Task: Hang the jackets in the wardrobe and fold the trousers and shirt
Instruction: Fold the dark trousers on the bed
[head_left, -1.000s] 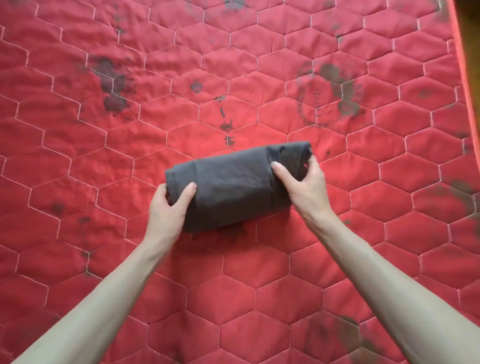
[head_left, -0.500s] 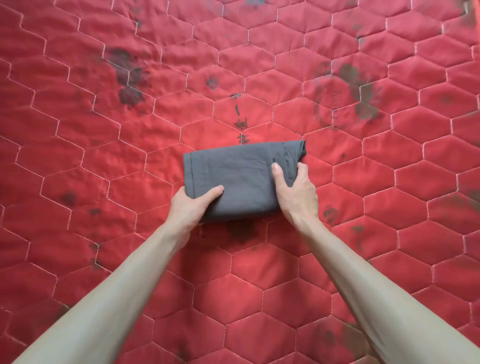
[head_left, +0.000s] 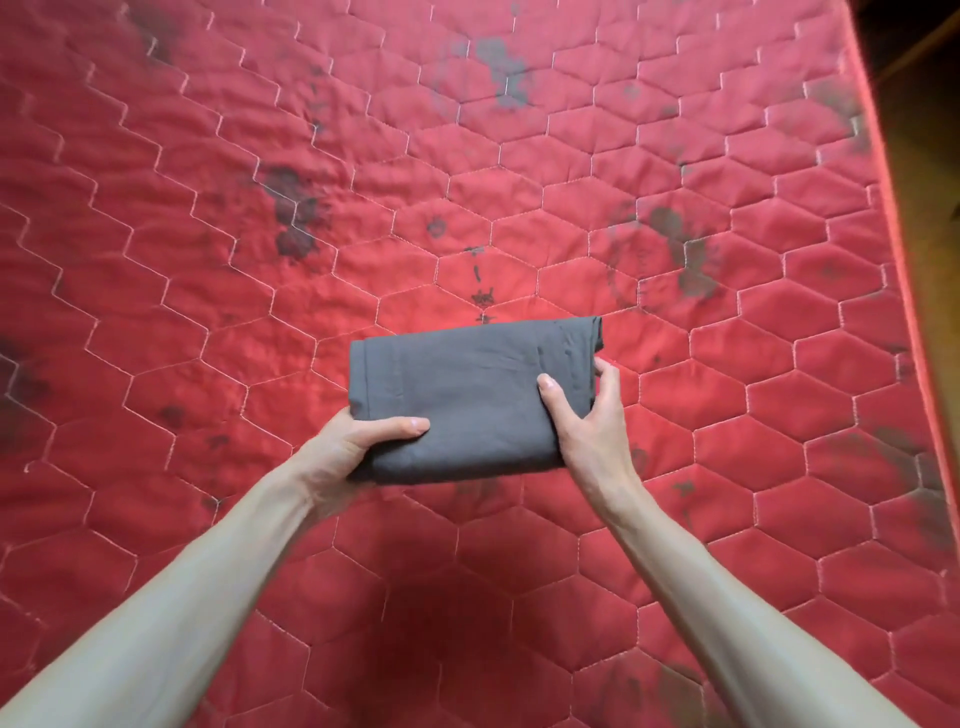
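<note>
A single head-worn camera looks forward and steeply down over a red quilted mattress (head_left: 675, 519), close enough that both forearms enter from the bottom corners. The wide lens bends the mattress's right border (head_left: 883, 171) inward (a dark strip of floor shows beyond it). With only one view, nothing is shared.

— Where is the folded garment (head_left: 467, 395)?

— In the middle, over the mattress (head_left: 208, 260), with mattress showing on every side of it.

— And the hands?

— The left hand (head_left: 348, 447) has its grip on the near left corner, the right hand (head_left: 587, 415) on the right end. The mattress edge runs down the far right.
</note>
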